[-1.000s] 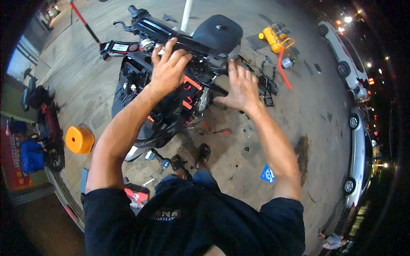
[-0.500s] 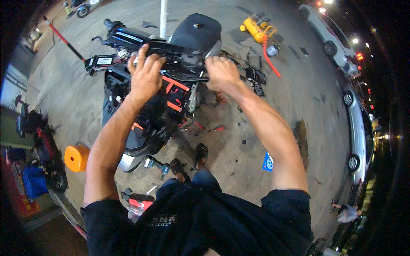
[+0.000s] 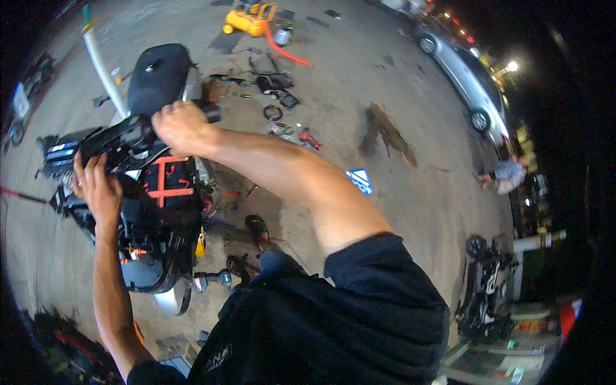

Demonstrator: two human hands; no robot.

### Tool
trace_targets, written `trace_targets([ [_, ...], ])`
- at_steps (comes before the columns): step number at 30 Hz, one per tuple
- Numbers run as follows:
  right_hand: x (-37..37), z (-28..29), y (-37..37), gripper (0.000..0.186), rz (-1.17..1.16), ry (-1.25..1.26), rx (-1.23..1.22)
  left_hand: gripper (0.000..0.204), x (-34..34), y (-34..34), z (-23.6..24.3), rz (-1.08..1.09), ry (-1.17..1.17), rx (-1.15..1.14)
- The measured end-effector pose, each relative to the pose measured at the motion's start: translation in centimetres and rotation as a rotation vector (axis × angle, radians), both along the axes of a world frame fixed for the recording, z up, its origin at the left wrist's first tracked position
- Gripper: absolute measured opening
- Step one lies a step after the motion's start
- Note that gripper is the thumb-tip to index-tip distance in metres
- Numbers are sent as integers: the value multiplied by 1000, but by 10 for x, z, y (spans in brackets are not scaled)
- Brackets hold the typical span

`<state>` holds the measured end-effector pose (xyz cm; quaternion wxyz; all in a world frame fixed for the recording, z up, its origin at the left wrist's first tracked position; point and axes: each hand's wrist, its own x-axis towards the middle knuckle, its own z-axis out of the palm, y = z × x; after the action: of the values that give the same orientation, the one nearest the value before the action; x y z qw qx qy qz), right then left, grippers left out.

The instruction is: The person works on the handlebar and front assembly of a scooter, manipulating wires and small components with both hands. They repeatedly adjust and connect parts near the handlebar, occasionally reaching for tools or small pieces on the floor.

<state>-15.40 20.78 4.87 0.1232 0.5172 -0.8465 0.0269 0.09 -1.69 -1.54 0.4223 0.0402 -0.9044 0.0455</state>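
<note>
A stripped black scooter with red frame parts stands on the concrete in front of me. My left hand grips the left end of a long black plastic panel lying across the scooter's body. My right hand is closed on the panel's right end, just below the black seat. Both arms are stretched out over the machine. My sandalled feet show beside the scooter.
Loose tools and parts lie scattered on the ground beyond the scooter, with a yellow compressor and orange hose behind. A cordless driver lies near my feet. A silver car is parked at right, another motorbike further right, and a person crouches nearby.
The view has swung to the right, so the scooter now sits at the left. Both hands stay on the black panel, the right hand now closed tight on its end.
</note>
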Motion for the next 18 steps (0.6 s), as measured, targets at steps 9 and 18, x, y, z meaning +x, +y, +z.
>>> trace_targets([
  [9,13,-6,3,100,-77,-89,-29,55,-4,-16,-4,-68,53,-88],
  [18,-3,8,13,60,-51,-31,179,58,-8,3,13,-118,-15,43],
])
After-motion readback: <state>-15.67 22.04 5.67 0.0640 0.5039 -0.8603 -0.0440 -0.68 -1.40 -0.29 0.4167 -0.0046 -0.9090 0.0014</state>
